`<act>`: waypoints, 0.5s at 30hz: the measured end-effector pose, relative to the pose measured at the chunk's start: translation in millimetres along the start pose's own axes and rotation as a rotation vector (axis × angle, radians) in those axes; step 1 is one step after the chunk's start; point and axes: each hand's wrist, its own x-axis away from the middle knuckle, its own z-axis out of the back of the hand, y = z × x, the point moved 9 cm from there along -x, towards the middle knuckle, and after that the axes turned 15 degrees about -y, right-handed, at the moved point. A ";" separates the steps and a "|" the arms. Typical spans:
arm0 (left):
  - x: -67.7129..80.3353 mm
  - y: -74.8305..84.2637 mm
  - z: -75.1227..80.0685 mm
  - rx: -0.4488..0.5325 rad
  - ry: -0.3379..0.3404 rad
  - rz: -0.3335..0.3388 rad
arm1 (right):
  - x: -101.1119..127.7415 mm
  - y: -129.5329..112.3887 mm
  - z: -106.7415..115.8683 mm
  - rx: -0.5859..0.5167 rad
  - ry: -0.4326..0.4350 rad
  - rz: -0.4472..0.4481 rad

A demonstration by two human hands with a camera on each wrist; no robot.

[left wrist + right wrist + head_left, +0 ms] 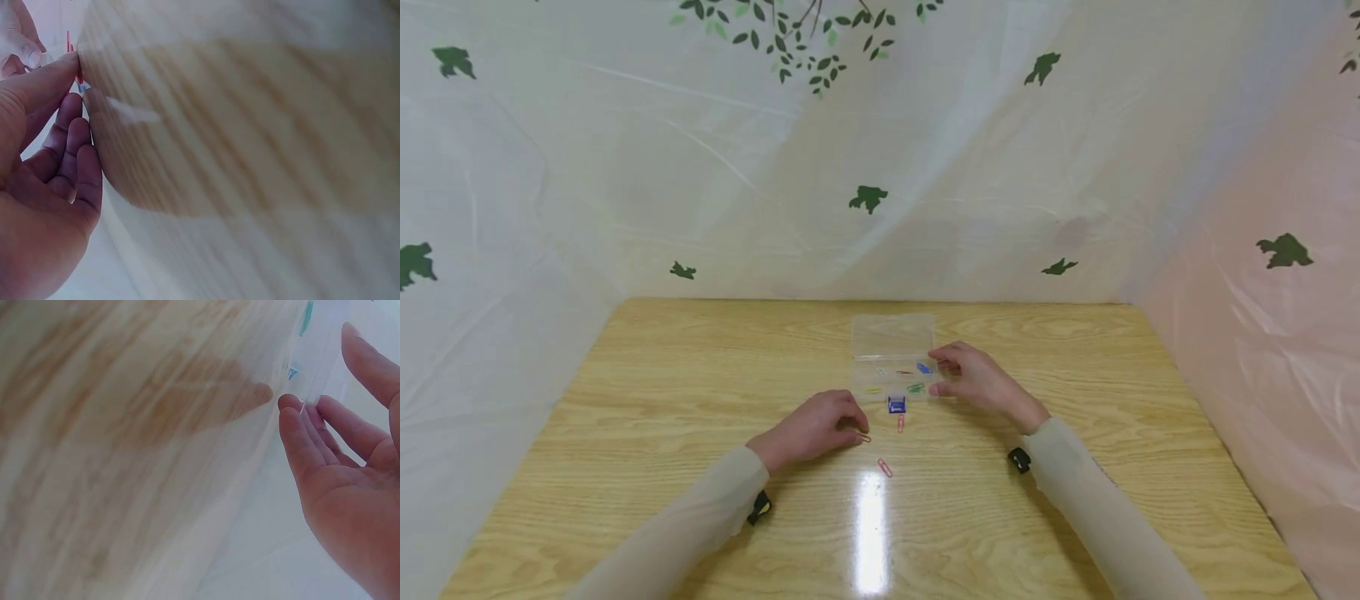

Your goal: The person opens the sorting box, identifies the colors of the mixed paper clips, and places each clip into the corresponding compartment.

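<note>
No brand, label or writing can be read on anything here.

A clear plastic box lies open on the wooden table, its lid folded back toward twelve o'clock. The shallow tray holds a few coloured paper clips: a blue paper clip at the right end, a green paper clip just below it, and a yellowish one at the left end. At six o'clock from the box, just beside its near edge, stands a small blue binder clip. Just below that lies a red paper clip, and farther toward six o'clock a second red paper clip lies alone on the wood beside the bright glare of a lamp.

The right hand sits at three o'clock from the box, against its right end. Its fingers are loosely curved and a little apart, the fingertips at the clear rim of the tray; whether they actually pinch it cannot be told.

The left hand rests on the table at seven o'clock from the box, fingers curled under. In the left wrist view its thumb and fingertips close together on a small orange-red paper clip against the wood, just left of the red paper clip under the binder clip.

Both forearms wear pale beige sleeves.
</note>
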 end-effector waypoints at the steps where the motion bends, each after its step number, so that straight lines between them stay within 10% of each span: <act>1: 0.3 0.4 0.3 -0.002 0.002 0.000 | 0.2 -0.1 0.0 -0.001 -0.001 0.001; 15: 1.2 7.7 -1.0 -0.048 0.004 -0.025 | 0.3 -0.5 -1.2 0.006 -0.010 -0.006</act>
